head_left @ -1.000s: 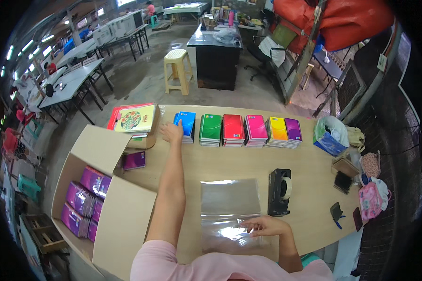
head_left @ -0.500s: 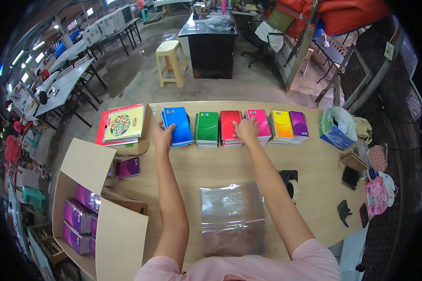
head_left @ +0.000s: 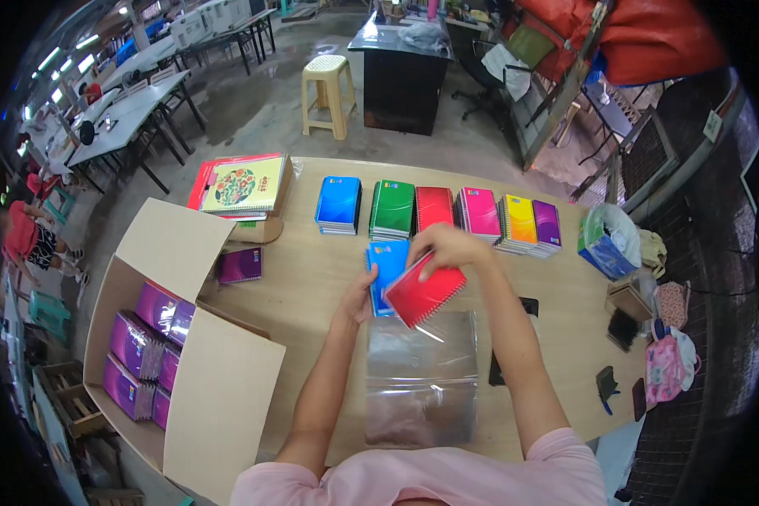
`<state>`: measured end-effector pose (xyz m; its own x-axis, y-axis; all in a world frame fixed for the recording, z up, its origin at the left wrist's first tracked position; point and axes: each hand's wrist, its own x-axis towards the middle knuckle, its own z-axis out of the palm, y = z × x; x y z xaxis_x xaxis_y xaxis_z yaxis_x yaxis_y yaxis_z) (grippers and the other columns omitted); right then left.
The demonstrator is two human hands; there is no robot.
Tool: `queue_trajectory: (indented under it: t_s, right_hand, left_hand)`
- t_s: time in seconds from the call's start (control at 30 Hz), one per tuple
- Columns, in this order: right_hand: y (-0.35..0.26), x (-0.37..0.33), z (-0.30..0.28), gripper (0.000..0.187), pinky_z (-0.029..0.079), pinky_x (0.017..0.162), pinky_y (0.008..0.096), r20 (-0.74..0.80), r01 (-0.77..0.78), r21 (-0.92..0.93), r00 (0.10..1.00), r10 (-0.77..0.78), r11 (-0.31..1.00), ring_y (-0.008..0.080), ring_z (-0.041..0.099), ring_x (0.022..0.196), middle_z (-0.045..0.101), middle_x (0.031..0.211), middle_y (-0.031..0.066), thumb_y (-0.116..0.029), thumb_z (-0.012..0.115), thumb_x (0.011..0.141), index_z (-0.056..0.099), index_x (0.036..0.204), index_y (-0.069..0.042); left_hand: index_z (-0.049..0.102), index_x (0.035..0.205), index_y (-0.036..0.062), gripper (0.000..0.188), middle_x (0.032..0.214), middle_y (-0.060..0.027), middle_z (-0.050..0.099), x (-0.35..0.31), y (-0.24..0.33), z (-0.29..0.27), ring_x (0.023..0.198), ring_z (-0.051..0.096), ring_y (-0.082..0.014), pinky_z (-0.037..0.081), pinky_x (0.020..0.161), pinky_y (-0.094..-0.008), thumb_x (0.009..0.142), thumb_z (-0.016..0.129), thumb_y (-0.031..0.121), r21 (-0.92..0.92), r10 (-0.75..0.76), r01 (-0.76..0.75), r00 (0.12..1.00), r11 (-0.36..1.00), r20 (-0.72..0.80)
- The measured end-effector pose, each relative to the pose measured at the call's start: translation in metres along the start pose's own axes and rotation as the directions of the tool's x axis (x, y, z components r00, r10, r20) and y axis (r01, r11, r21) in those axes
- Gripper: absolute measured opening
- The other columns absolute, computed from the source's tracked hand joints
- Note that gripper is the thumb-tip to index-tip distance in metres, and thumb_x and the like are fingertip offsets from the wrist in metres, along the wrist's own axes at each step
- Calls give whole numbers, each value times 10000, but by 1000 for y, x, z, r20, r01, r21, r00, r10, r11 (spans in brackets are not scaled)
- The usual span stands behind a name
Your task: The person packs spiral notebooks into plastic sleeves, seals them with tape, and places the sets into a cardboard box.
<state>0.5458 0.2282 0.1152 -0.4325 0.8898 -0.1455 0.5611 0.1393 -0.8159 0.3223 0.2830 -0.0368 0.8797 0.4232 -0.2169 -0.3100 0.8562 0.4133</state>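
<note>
My left hand (head_left: 359,295) grips a blue spiral notebook (head_left: 387,263) by its left edge. In my right hand (head_left: 451,250) is a red spiral notebook (head_left: 426,294), tilted and partly overlapping the blue one. Both are above the table, just beyond a clear plastic bag (head_left: 422,363) that lies flat. Behind them stands a row of notebook stacks: blue (head_left: 339,201), green (head_left: 392,205), red (head_left: 433,202), pink (head_left: 481,211), yellow (head_left: 519,219) and purple (head_left: 546,223). My right hand hides the lower part of the red stack.
At left, an open carton (head_left: 219,396) holds several purple notebooks; another purple notebook (head_left: 240,266) lies beside it. Larger notebooks (head_left: 242,187) are piled at the far left. A black tape dispenser (head_left: 499,368) is partly under my right arm. Bags (head_left: 607,244) stand at the right edge.
Both hands have come back from the stacks toward me and together. The left has brought a blue notebook, the right a red one. The view has shifted slightly.
</note>
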Motion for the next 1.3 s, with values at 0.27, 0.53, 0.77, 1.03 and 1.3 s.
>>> queue_trajectory:
  t_s: [0.27, 0.53, 0.77, 1.03, 1.3]
  right_hand:
    - [49, 85, 50, 536, 444, 1007, 411, -687, -388, -504, 722, -85, 772, 335, 561, 1166, 604, 1237, 160, -118, 764, 697, 636, 1216, -79]
    - [104, 59, 51, 358, 487, 991, 442, -706, -222, -491, 669, -234, 842, 346, 547, 1232, 619, 1245, 192, -9, 567, 845, 631, 1197, -25]
    - [-9, -31, 99, 261, 495, 963, 430, -591, 142, -401, 715, -373, 905, 306, 650, 1059, 689, 1073, 142, 48, 590, 806, 681, 1045, -4]
    - [40, -64, 81, 219, 429, 997, 409, -351, 385, 363, 900, -258, 849, 271, 567, 1138, 692, 1022, 112, 48, 618, 744, 740, 907, -33]
    - [134, -97, 21, 215, 427, 995, 446, -923, -459, -82, 370, 106, 885, 342, 510, 1174, 581, 1247, 175, -105, 687, 750, 715, 950, -28]
  left_hand:
    - [464, 1340, 10, 509, 1254, -171, 607, -45, -44, -18, 1104, 639, -289, 540, 937, -446, 870, 652, 65, -106, -86, 87, 996, 991, 13]
    - [467, 1300, -24, 566, 1211, -153, 615, -53, -19, -28, 1093, 640, -281, 555, 920, -428, 762, 639, -59, 233, 156, -126, 981, 964, -116]
    - [466, 1311, -29, 549, 1203, -178, 620, -41, -22, -28, 1072, 650, -299, 553, 921, -444, 784, 619, -32, 94, 134, -128, 989, 987, -55]
    - [438, 1372, 31, 522, 1253, -141, 615, -38, -62, -19, 1090, 646, -264, 547, 922, -431, 942, 612, 272, -128, -284, 321, 927, 938, 247]
    - [539, 1247, -18, 431, 1132, -151, 661, -46, -67, 2, 996, 672, -261, 551, 889, -416, 880, 623, 193, 93, -325, 321, 945, 943, 36]
